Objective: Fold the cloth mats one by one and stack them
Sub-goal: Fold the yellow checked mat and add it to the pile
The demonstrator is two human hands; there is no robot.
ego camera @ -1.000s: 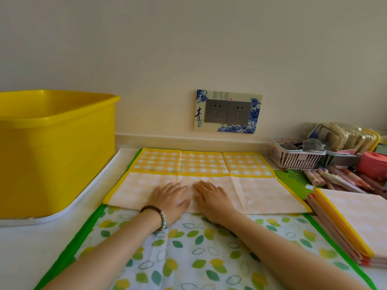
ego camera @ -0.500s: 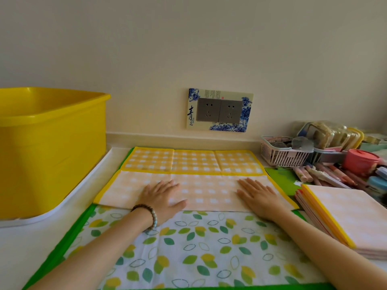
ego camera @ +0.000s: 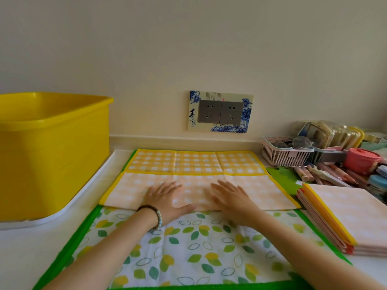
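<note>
head view, from the left: one glossy yellow plastic tub (ego camera: pixel 54 155), boxy, on a white tray (ego camera: pixel 83 197). one soft leaf-print mat (ego camera: pixel 199 248) with green border, spread flat on the counter. on top of it one yellow checked cloth mat (ego camera: pixel 194 164), near part folded over itself, pale underside up. two hands pressed flat on that fold, fingers straight and spread: left hand (ego camera: pixel 167 199) with one bead bracelet (ego camera: pixel 155 214), right hand (ego camera: pixel 232 199) near it, apart. at right, one square stack of folded mats (ego camera: pixel 345 212), layer count unclear.
</note>
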